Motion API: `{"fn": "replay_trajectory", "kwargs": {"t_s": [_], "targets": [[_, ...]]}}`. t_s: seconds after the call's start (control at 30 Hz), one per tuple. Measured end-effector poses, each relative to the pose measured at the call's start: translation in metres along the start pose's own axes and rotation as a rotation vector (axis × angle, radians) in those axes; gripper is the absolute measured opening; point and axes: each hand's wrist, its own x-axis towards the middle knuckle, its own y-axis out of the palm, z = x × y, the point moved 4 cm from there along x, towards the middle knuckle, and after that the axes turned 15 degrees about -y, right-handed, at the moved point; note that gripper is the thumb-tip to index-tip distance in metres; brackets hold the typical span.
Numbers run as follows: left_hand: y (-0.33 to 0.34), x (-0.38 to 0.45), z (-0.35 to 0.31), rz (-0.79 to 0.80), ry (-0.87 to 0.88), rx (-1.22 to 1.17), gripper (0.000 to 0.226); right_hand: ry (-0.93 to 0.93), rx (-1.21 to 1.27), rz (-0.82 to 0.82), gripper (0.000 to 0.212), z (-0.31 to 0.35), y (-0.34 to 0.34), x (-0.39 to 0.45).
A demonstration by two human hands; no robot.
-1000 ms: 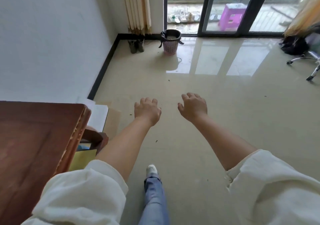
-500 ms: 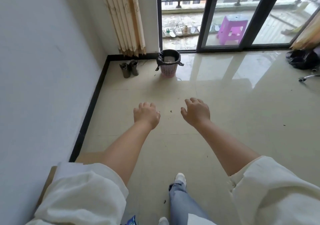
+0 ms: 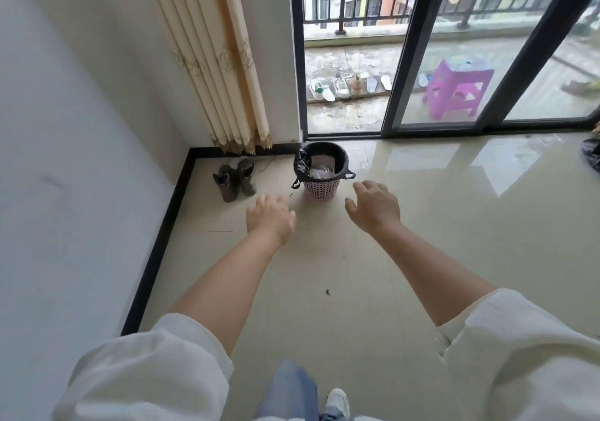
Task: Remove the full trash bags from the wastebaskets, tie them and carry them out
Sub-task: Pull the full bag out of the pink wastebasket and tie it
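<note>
A small pink lattice wastebasket [image 3: 320, 189] stands on the tiled floor near the room's corner, just inside the balcony door. A black trash bag [image 3: 341, 158] lines it, folded over the rim, with pale crumpled rubbish inside. My left hand [image 3: 270, 218] is stretched forward, just short of the basket and to its left, fingers loosely curled and holding nothing. My right hand [image 3: 374, 205] reaches out to the basket's right, fingers spread, empty. Neither hand touches the basket.
A pair of dark boots [image 3: 234, 178] stands left of the basket by the black skirting. A beige curtain [image 3: 224, 63] hangs in the corner. Sliding glass doors [image 3: 402, 63] lead to a balcony with shoes and a purple stool [image 3: 454, 87]. A black bag [image 3: 592, 157] lies far right.
I have walked closer to the wastebasket; it is now larger and just beyond my hands. The wooden table on the left has dropped out of view. Both hands stay outstretched and empty.
</note>
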Motion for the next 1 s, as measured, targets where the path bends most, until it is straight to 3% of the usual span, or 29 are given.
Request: {"fn": "replay_trajectory", "kwargs": {"t_s": [0.37, 0.63, 0.8, 0.93, 1.0], "targets": [[-0.002, 0.311, -0.077, 0.12, 0.036, 0.03, 0.04, 0.134, -0.003, 0.057, 0.037, -0.099, 0.032, 0.277], [0.044, 0.446, -0.138, 0.263, 0.055, 0.1, 0.046, 0.194, -0.003, 0.252, 0.04, -0.18, 0.097, 0.389], [0.107, 0.515, -0.173, 0.294, 0.011, 0.109, 0.041, 0.081, 0.013, 0.316, 0.039, -0.232, 0.176, 0.453], [0.195, 0.569, -0.2, 0.343, 0.008, 0.087, 0.039, -0.034, 0.077, 0.27, 0.03, -0.27, 0.265, 0.494], [0.242, 0.591, -0.209, 0.347, 0.062, 0.072, 0.04, -0.096, 0.018, 0.314, 0.038, -0.288, 0.316, 0.506]]}}
